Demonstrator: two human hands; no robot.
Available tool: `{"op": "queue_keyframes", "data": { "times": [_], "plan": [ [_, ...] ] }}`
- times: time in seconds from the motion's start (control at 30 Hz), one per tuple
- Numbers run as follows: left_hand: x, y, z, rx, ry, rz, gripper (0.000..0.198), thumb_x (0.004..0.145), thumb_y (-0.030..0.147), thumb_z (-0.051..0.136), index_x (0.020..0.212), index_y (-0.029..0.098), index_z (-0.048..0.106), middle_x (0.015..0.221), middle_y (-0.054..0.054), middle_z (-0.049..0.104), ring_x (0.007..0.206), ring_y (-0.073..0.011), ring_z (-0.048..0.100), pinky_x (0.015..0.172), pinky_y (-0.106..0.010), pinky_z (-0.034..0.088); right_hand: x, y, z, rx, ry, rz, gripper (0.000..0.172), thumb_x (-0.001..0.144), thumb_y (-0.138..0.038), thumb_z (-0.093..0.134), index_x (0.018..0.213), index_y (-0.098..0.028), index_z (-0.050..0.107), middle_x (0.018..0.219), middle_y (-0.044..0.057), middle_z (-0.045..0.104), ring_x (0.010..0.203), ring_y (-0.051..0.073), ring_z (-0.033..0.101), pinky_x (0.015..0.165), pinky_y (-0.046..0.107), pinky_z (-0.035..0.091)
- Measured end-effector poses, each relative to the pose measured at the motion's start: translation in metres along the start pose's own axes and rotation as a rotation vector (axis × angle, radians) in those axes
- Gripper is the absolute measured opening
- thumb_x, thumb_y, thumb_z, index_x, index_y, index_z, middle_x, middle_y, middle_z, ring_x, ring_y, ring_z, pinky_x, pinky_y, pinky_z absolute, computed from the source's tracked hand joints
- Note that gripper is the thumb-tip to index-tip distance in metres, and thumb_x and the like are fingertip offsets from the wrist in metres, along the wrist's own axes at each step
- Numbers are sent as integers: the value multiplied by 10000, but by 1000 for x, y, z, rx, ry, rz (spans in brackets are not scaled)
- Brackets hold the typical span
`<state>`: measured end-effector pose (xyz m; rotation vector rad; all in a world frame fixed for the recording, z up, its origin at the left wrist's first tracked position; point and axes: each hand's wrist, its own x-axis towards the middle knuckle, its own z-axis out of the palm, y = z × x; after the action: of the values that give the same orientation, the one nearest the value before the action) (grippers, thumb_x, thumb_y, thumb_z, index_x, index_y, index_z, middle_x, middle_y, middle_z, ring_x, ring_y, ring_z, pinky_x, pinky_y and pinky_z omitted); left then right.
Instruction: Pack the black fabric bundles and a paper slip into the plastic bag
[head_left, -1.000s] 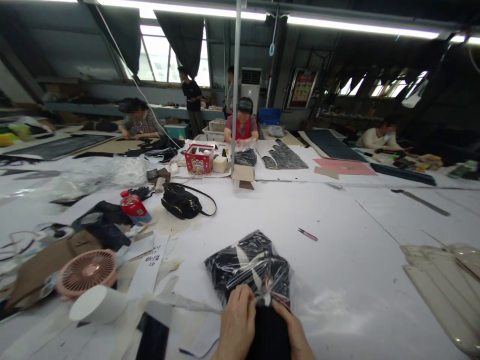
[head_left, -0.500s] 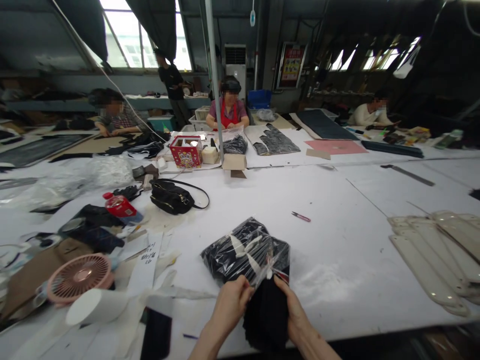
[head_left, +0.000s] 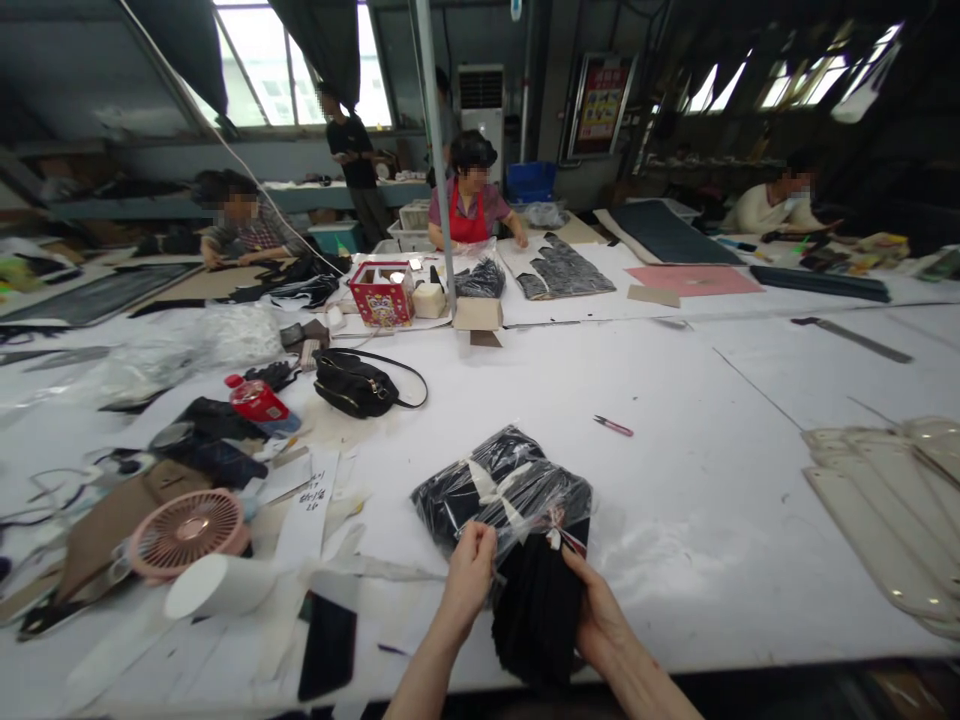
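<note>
A clear plastic bag (head_left: 491, 478) with dark folded pieces and pale strips inside lies on the white table. Its near side reaches my left hand (head_left: 469, 575), whose fingers are pinched together on the film. Just right of that, a bundle of black fabric pieces (head_left: 534, 615) fans out at the table's near edge. My right hand (head_left: 598, 612) is wrapped around the bundle's right side, thumb on top. A white tie and a bit of red show at the bundle's upper end, against the bag. The fingers beneath the bundle are hidden.
Small thread snips (head_left: 613, 426) lie beyond the bag. To the left are a black handbag (head_left: 352, 385), a red-capped bottle (head_left: 262, 405), a pink fan (head_left: 191, 535), a white cylinder (head_left: 217, 587) and a phone (head_left: 328, 645). Pale templates (head_left: 870, 490) lie right. Several people sit or stand across the table.
My left hand has moved up and left, away from the black bundle, with the plastic. My right hand keeps its hold. The view has shifted slightly; the person opposite has reached an arm sideways.
</note>
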<state>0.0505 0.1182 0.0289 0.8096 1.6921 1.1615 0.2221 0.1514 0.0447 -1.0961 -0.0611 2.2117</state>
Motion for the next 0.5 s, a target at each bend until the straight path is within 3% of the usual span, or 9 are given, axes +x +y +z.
{"op": "queue_keyframes", "data": {
  "times": [0.1,0.2,0.27,0.37,0.5],
  "plan": [
    [1,2,-3,68,-114,14,338,834,540,522,798,204,511,582,63,470,526,-113,501,512,-210,382,1,-4,-3,33,5,17,363,661,-328,792,970,-157,706,927,93,734,902,278,683,923,420,493],
    [1,9,-9,177,-190,53,238,743,414,657,808,193,600,551,64,494,528,-120,490,537,-222,357,2,-11,-5,54,17,53,406,679,-332,785,1022,-136,689,974,113,725,908,275,681,920,411,495],
    [-1,14,-11,248,-190,91,156,694,322,688,760,193,630,562,54,510,566,-126,480,568,-232,340,2,-16,-5,64,30,55,411,688,-321,783,1040,-134,683,983,111,723,902,264,682,923,396,492],
    [-5,18,-9,295,-175,133,109,762,306,599,731,202,611,657,25,569,644,-140,504,615,-243,348,0,-21,-4,49,17,49,417,687,-309,789,1050,-137,682,993,117,721,900,265,684,936,402,482],
    [-9,12,-1,24,-98,25,250,832,444,510,778,202,542,679,8,588,614,-136,515,607,-251,374,0,-22,-5,12,-21,83,463,665,-341,801,1053,-118,685,1020,136,711,951,285,671,951,408,471]
  ]
}}
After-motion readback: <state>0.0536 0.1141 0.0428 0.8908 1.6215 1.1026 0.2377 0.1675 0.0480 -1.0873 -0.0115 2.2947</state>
